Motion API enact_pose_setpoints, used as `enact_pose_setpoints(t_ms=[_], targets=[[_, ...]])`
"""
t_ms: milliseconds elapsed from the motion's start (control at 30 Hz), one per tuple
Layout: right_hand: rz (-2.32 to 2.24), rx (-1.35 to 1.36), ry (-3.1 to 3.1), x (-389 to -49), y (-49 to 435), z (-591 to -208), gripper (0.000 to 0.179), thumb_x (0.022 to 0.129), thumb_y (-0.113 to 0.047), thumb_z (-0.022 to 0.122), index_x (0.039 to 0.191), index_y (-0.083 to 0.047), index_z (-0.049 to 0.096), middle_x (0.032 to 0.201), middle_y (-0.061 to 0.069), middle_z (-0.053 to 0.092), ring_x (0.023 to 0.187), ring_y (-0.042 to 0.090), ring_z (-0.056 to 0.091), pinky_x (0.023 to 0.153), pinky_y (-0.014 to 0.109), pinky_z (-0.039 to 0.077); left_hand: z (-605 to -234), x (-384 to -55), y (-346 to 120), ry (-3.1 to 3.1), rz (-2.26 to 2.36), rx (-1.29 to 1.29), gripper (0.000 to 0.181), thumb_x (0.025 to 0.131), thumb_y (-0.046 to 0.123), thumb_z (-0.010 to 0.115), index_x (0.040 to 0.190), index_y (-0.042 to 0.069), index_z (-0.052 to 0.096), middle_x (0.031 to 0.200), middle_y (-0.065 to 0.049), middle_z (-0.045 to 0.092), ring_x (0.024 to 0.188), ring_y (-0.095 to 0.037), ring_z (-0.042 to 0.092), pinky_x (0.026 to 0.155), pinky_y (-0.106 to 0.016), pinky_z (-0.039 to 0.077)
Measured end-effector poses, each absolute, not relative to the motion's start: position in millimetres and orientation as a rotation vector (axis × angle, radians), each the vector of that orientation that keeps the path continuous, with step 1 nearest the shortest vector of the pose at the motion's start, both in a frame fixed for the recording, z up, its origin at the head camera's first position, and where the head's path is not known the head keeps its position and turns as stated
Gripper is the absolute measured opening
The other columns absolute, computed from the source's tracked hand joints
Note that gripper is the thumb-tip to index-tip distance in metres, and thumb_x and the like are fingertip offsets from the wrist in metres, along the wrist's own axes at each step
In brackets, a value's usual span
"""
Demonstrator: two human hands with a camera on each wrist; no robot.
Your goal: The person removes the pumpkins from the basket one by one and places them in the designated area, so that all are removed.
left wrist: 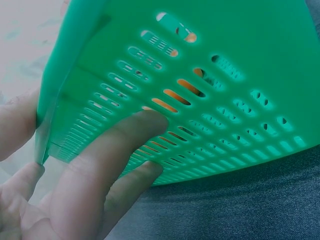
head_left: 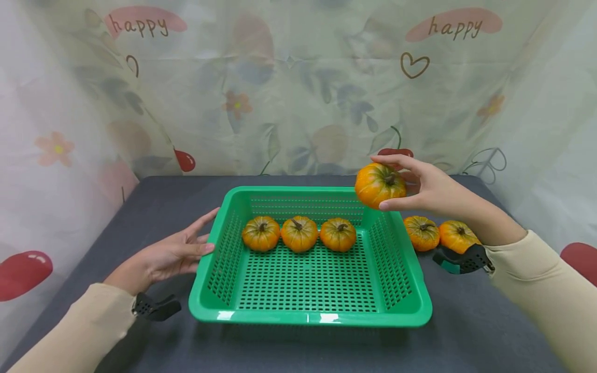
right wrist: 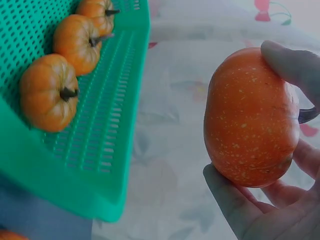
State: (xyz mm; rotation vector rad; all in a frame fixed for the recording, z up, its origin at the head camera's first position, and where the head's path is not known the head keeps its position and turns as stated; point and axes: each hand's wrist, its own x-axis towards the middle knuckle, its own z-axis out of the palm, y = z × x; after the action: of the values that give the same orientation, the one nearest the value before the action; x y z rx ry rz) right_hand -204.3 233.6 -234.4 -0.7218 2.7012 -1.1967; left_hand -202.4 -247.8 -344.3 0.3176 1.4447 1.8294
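Observation:
My right hand [head_left: 422, 184] holds a small orange pumpkin [head_left: 377, 185] between thumb and fingers, raised over the back right corner of a green plastic basket [head_left: 308, 318]. In the right wrist view, the held pumpkin [right wrist: 252, 120] shows its speckled orange underside, with the stem toward the palm. My left hand [head_left: 174, 254] grips the basket's left rim; in the left wrist view, its fingers [left wrist: 115, 145] press against the slotted outer wall. Inside the basket, three pumpkins [head_left: 299, 234] sit side by side in a row toward the back, stems up.
Two more pumpkins [head_left: 422, 233] lie on the dark tabletop [head_left: 186, 191] just right of the basket, partly behind my right forearm. A printed cloth [head_left: 298, 103] hangs behind the table, with more cloth at both sides.

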Motion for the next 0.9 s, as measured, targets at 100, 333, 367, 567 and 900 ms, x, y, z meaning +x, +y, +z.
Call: enact_pose_setpoints(t_ms=[100, 333, 367, 567, 900], targets=[[-1.273, -0.721, 2.664, -202.3, 242.8, -231.8, 0.072, 0.085, -0.013, 0.075, 0.146, -0.029, 0.040, 0.140, -0.003, 0.041, 0.107, 0.015, 0.062, 0.076, 0.029, 0.060, -343.7, -202.2, -248.0, 1.448, 1.827, 0.323, 0.088, 0.101, 0.000, 0.046, 0.153, 0.043, -0.011, 0.161, -0.020, 0.011, 0.116, -0.032, 0.062, 0.094, -0.052, 0.051], [-1.226, -0.617, 2.777, -197.7, 267.9, -230.4, 0.072, 0.085, -0.015, 0.076, 0.145, -0.031, 0.040, 0.147, -0.003, 0.038, 0.116, 0.001, 0.053, 0.082, 0.015, 0.055, -344.0, -202.2, -248.1, 1.438, 1.831, 0.322, 0.088, 0.101, 0.000, 0.046, 0.153, 0.042, -0.011, 0.161, -0.020, 0.010, 0.116, -0.032, 0.062, 0.094, -0.051, 0.052], [-1.218, -0.597, 2.790, -197.0, 271.9, -231.2, 0.072, 0.085, -0.015, 0.076, 0.145, -0.031, 0.040, 0.148, -0.004, 0.037, 0.117, -0.001, 0.052, 0.083, 0.013, 0.054, -344.2, -202.2, -248.1, 1.439, 1.831, 0.321, 0.088, 0.101, 0.000, 0.046, 0.153, 0.042, -0.011, 0.161, -0.020, 0.011, 0.116, -0.032, 0.062, 0.094, -0.051, 0.051], [-1.242, -0.543, 2.829, -192.5, 295.1, -239.7, 0.072, 0.086, -0.010, 0.074, 0.147, -0.027, 0.039, 0.150, -0.003, 0.036, 0.115, -0.009, 0.049, 0.084, 0.007, 0.050, -345.0, -202.1, -247.9, 1.446, 1.832, 0.317, 0.087, 0.101, 0.000, 0.046, 0.153, 0.042, -0.010, 0.160, -0.019, 0.015, 0.116, -0.032, 0.062, 0.094, -0.051, 0.052], [-1.242, -0.399, 2.881, -184.4, 334.1, -265.6, 0.072, 0.088, -0.008, 0.071, 0.149, -0.024, 0.036, 0.147, -0.002, 0.034, 0.108, -0.018, 0.047, 0.079, 0.004, 0.049, -344.6, -201.4, -247.6, 1.458, 1.832, 0.308, 0.087, 0.101, 0.001, 0.046, 0.153, 0.042, -0.010, 0.161, -0.019, 0.012, 0.114, -0.031, 0.063, 0.093, -0.051, 0.052]])
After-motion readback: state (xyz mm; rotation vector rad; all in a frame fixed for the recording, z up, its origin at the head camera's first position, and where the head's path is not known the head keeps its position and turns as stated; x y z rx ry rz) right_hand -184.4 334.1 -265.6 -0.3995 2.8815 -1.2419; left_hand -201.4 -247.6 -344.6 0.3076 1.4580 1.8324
